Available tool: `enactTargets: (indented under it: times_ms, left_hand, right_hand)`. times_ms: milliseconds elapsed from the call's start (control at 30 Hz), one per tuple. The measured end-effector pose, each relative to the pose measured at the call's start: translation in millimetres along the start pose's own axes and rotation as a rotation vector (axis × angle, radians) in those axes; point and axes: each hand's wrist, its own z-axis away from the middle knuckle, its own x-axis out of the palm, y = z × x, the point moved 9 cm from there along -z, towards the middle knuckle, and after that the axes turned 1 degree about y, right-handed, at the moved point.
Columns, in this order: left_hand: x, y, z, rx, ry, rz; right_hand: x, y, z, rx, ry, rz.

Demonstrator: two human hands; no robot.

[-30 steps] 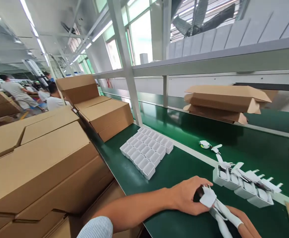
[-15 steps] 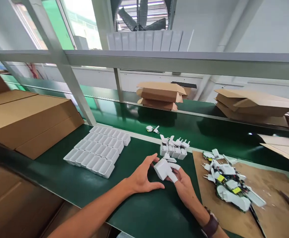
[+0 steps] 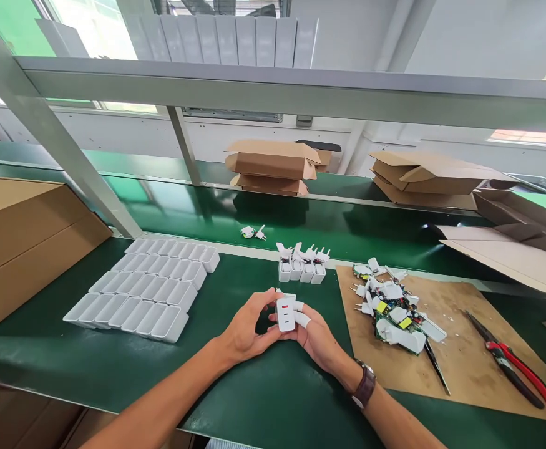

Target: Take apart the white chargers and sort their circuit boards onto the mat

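Note:
Between my two hands is a white charger housing, its face with a red port and two dark slots turned toward me. My left hand grips its left side with thumb and fingers. From the right, my right hand closes on it, white covers on two of its fingertips. Just beyond stand several white housings in a short row, with plug parts lying on top. To the left, rows of open white housings rest on the green table.
On brown cardboard at right lie a pile of circuit boards and white parts, a black pen-like tool and red-handled pliers. Cardboard boxes stand at left; others sit behind. Small plug parts lie farther back.
My left hand has closed onto the charger housing, which has turned so its port face shows. A part formerly near the front of the short row is gone from there. The view has shifted right.

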Motion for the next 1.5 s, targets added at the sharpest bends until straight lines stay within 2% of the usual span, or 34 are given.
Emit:
enactTargets:
  times_ms: [267,533,667,733,800,867,967,1033,1167,1267,1333,1433,1500]
  left_hand:
    - [-0.2,-1,0,-0.033,-0.032,-0.010]
    - [-1.8,5,-4,0.042,-0.013,-0.041]
    - [-2.5,5,-3,0.060,-0.011,-0.089]
    - [-5.6,-1,-2,0.019,0.023,-0.172]
    - [-8.8,-16,0,-0.099,0.044,-0.236]
    - [-12.1,-42,2,-0.280,0.058,-0.238]
    - [-17.2,-83,2,-0.540,0.112,-0.176]
    - [-13.9,-105,-3,-0.649,0.108,-0.119]
    - [4.2,-125,-27,-0.673,0.000,-0.036]
    - [6.4,-137,-52,-0.661,-0.094,-0.057]
    - [-6.9,-150,-74,-0.668,-0.129,-0.125]
    - [-43.0,-170,-110,-0.704,-0.126,-0.269]
    - [-65.5,-182,-127,-0.774,-0.121,-0.360]
  right_hand:
    - [-3,4,-2,0.001,0.010,-0.010]
    - [-3,3,-2,-0.011,0.004,0.018]
    - [-7,-9,-1,-0.147,0.048,0.147]
    - [-9,-18,1,-0.239,0.083,0.216]
    - [-11,-26,3,-0.303,0.116,0.259]
    - [-14,-32,4,-0.344,0.151,0.297]
    - [-21,-39,6,-0.386,0.218,0.348]
    - [-27,-42,5,-0.397,0.249,0.366]
    - [-38,-45,1,-0.427,0.270,0.387]
    - [-41,-46,1,-0.490,0.265,0.461]
    - [-38,-48,4,-0.564,0.261,0.572]
    - [-23,-48,13,-0.716,0.214,0.845]
    - [-9,-45,19,-0.808,0.157,1.031]
